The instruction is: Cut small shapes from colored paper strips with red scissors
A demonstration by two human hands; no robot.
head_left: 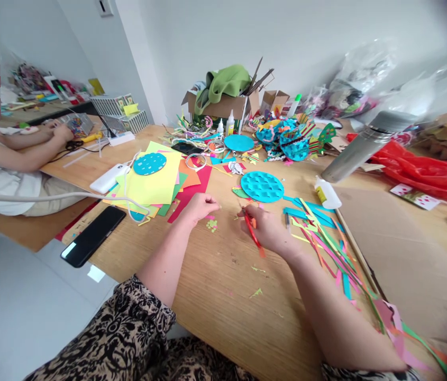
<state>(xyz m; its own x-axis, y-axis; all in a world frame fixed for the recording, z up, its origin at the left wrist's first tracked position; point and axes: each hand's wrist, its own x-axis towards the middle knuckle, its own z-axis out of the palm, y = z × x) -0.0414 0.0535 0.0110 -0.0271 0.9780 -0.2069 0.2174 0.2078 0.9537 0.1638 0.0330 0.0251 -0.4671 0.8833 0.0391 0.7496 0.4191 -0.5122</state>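
Wood tbl [223, 280], white wall [294, 42] behind; R hand [267, 227] gripping red tool [251, 227]; L hand [200, 208] grip: can't tell.

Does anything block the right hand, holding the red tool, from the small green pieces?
Nothing visible stands between the right hand and the small green pieces; the left hand is close beside them.

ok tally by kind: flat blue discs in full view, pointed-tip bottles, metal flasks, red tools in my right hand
Blue discs: 3
Pointed-tip bottles: 3
Metal flask: 1
Red tool in your right hand: 1
Total: 8
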